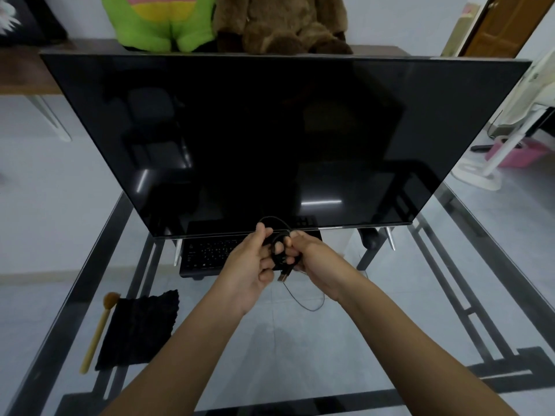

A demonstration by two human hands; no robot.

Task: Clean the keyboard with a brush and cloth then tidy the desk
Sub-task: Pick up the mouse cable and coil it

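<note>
floor: pale grey tiles [45, 235], seen through my glass tabletop [300, 340] with its dark metal frame
wall: plain pale wall [390, 25] ahead of me
door: brown wooden door [507, 22], top right
shelf: dark wood bench [21, 73] behind the monitor, green plush [156, 22] and brown teddy [279, 25] on it
right side: white standing fan [510, 130], pink basket [516, 153] on floor
light: dim, even

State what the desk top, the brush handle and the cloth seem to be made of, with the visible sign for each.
Desk top: clear glass, since the floor and dark frame show through it.
Brush handle: probably pale wood or bamboo; tan and matt.
Cloth: black fabric, seemingly knitted or woven; bumpy, dull texture.
</note>
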